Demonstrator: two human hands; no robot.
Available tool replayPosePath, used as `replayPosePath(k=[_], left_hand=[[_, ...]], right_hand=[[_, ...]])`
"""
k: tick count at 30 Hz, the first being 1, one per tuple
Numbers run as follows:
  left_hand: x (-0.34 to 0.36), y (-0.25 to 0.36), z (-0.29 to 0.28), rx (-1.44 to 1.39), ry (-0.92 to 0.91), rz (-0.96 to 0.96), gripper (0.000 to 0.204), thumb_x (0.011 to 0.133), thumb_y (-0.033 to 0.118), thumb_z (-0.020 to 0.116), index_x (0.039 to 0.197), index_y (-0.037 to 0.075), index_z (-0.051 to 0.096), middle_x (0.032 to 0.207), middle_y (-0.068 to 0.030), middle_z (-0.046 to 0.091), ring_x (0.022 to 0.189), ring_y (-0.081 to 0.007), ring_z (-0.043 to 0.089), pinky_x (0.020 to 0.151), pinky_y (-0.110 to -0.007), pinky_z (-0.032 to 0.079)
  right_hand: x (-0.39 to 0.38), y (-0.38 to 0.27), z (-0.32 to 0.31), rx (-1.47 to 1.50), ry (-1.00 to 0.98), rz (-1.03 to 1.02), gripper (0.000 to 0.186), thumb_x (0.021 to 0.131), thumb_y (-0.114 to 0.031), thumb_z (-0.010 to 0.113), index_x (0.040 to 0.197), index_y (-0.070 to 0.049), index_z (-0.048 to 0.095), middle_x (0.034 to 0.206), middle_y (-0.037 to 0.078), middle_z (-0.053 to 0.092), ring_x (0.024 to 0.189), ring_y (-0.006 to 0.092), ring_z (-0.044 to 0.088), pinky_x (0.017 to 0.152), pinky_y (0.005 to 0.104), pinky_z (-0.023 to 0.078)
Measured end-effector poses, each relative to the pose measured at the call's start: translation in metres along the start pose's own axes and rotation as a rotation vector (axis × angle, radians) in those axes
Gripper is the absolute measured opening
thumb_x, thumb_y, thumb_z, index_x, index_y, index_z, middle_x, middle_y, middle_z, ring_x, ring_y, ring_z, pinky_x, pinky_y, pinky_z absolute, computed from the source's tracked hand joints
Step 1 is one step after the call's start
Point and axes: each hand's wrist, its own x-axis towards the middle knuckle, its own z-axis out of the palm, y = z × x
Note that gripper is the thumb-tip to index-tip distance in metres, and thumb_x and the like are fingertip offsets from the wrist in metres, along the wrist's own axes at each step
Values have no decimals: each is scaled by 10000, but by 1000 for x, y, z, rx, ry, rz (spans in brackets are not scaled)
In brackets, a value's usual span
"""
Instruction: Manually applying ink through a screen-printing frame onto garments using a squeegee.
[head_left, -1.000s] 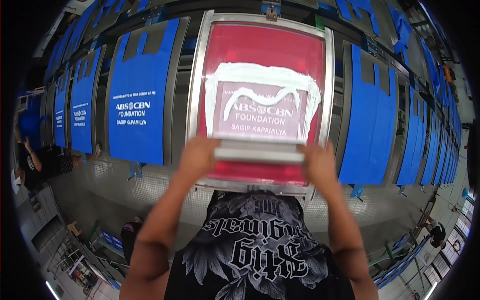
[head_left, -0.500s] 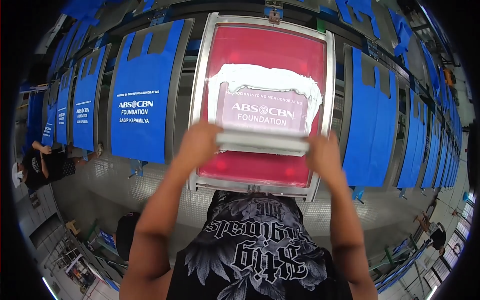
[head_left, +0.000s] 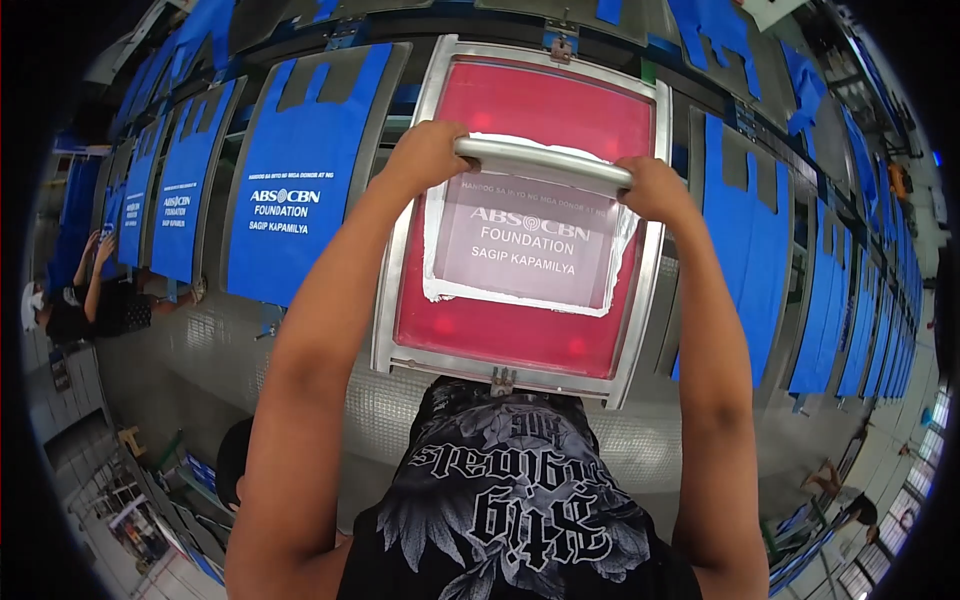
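Note:
My left hand [head_left: 430, 150] and my right hand [head_left: 650, 187] grip the two ends of a long metal squeegee [head_left: 540, 159], which lies across the upper part of the printing screen. The screen has a silver rectangular frame [head_left: 650, 290] around a pink-red surface [head_left: 545, 95], with a pale see-through panel [head_left: 530, 278] of lettering in its middle. White ink [head_left: 520, 305] rims that panel below and at the sides and shows just behind the squeegee. A small metal clamp [head_left: 503, 378] sits on the frame's near edge.
Rows of blue bags lie flat on boards to the left [head_left: 295, 150] and right [head_left: 735, 260], some printed white. A co-worker [head_left: 75, 310] has raised hands at the far left. Another person [head_left: 850, 500] is at the lower right. A metal floor [head_left: 350, 410] runs below.
Both my hands have pushed the squeegee from the lower part of the screen to its upper part, uncovering the lettered panel. The co-worker at the left has raised their hands higher.

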Motion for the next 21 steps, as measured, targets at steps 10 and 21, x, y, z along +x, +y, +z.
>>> replayPosePath(k=[10, 21], left_hand=[[-266, 49, 120, -604, -837, -304, 507, 909, 498, 554, 893, 0, 652, 762, -124, 638, 698, -184, 603, 657, -356, 489], [-309, 84, 164, -1275, -646, -353, 450, 963, 437, 520, 849, 20, 644, 711, 37, 552, 701, -57, 479, 643, -238, 419]], right_hand=[[35, 25, -2, -58, -63, -26, 479, 658, -131, 651, 1137, -113, 647, 1080, 153, 659, 1023, 340, 614, 904, 411, 489], [49, -40, -11, -73, -30, -92, 510, 671, -95, 547, 1174, -73, 628, 1132, 183, 636, 1082, 353, 582, 947, 430, 456]])
